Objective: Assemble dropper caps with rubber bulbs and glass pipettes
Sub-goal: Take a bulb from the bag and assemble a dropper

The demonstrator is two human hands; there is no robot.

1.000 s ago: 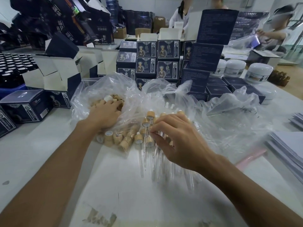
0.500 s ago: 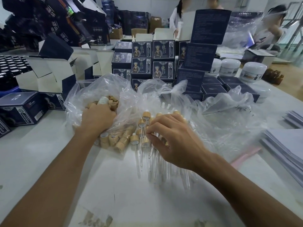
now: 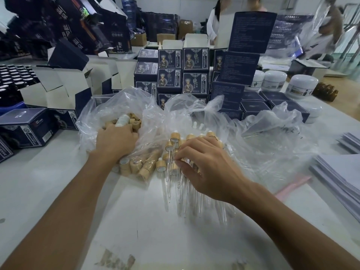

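A big white counter [image 3: 48,191] holds everything. Far past both hands stand piles of dark blue boxes [image 3: 183,73], some with white flaps open. To the right of the right hand, farther back, sit round white jars [image 3: 301,84], and a stack of white paper sheets [image 3: 339,172] lies near the counter's edge.

Just past the hands lie two big clear plastic bags. The left bag [image 3: 109,106] is full of tan wooden caps [image 3: 134,166]. The right bag [image 3: 272,137] is crinkled and spread out behind the right hand.

The left hand [image 3: 115,141] reaches into the left bag. Its fingers curl down into the pile of caps, but the fingertips are hidden, so I cannot tell if it holds one. A white rubber bulb [image 3: 122,120] shows just past its knuckles.

The right hand [image 3: 206,166] rests on a bunch of finished droppers [image 3: 171,152], each with a tan cap on top and a thin glass pipette [image 3: 166,193] pointing back toward the person. Its fingers are bent, and the thumb and fingertips pinch at the top of one dropper. More glass pipettes lie under and beside this hand on the counter.
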